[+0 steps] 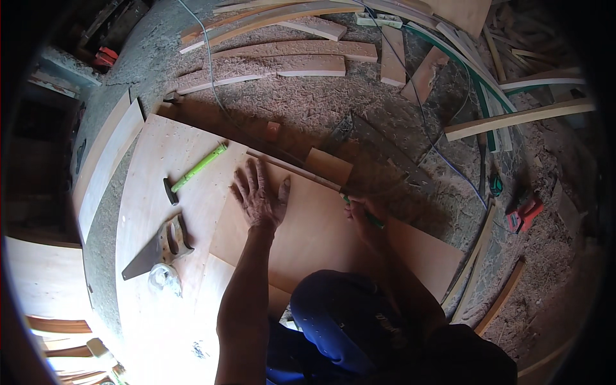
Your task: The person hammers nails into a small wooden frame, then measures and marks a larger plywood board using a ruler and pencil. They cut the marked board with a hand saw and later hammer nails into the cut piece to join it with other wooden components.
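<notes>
My left hand (260, 196) lies flat with fingers spread on a smaller plywood piece (308, 231), which rests on a larger plywood sheet (154, 154). In my right hand (364, 215), at the piece's far edge, is a slim green tool (378, 223); my fingers cover its middle, so its kind is unclear. A narrow wooden strip (292, 168) runs along that far edge between my hands. Just beyond the strip sits a small wooden board (329, 165). Left of my left hand lie a hammer (199, 167) with a bright green handle and a handsaw (160, 247) with a wooden handle.
A clear plastic item (165, 279) lies beside the saw. Curved boards (276, 67) and shavings cover the floor beyond the sheet. A cable (420, 106) crosses at the right, near a red tool (525, 215). A wooden batten (520, 119) juts in from the right.
</notes>
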`<act>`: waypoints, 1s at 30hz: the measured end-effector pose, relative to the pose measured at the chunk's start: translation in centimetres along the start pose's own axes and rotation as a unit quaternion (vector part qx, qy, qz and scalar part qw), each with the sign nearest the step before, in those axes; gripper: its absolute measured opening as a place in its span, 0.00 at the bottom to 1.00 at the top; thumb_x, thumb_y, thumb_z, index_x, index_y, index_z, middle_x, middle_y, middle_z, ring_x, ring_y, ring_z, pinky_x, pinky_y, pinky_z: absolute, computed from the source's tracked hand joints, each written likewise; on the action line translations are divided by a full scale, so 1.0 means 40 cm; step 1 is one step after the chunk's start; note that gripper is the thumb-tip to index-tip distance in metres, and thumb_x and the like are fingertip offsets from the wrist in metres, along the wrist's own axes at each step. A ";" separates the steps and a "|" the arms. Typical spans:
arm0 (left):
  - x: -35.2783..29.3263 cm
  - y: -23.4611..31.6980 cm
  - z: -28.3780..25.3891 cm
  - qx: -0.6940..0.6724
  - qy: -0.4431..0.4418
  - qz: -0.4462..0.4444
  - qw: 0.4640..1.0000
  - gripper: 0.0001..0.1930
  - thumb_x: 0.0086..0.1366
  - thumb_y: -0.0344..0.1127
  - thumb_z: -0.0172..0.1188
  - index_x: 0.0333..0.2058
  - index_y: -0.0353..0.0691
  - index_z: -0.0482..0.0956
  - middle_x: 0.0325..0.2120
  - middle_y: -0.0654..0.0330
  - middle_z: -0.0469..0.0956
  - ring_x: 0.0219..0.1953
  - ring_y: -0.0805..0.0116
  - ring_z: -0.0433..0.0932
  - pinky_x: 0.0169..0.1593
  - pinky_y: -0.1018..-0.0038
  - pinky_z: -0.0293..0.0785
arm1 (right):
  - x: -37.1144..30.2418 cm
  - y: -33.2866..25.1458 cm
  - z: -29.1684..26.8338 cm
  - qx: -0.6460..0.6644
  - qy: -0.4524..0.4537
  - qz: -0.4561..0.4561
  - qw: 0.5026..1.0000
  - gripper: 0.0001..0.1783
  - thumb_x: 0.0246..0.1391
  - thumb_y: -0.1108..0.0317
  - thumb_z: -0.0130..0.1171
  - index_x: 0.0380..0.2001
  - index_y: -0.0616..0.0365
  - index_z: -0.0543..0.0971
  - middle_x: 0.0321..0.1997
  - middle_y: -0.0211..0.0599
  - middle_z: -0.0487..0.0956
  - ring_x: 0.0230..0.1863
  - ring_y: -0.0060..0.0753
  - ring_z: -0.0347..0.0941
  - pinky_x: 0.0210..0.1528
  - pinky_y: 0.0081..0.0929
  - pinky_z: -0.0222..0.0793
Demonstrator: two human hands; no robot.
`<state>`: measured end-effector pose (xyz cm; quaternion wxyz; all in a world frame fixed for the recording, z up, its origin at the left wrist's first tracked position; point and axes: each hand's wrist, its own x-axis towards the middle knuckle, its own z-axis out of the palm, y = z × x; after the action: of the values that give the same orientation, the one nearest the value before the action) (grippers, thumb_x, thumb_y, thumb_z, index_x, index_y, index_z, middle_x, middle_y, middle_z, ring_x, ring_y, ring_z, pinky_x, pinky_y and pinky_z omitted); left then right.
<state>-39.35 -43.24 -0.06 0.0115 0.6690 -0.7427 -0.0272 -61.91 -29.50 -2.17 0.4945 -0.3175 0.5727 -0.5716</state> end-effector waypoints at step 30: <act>-0.006 -0.079 -0.049 -0.153 -0.008 -0.024 0.988 0.52 0.62 0.68 0.57 0.74 0.46 0.45 0.76 0.48 0.39 0.77 0.46 0.34 0.76 0.48 0.31 | 0.035 -0.090 -0.022 -0.422 0.008 -0.185 0.888 0.13 0.64 0.63 0.58 0.28 0.57 0.73 0.26 0.45 0.76 0.28 0.50 0.76 0.30 0.42 0.68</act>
<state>-36.10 -43.39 1.71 0.1071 0.6766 -0.7137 -0.1463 -63.89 -31.01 0.90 0.1952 -0.5918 0.6944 -0.3598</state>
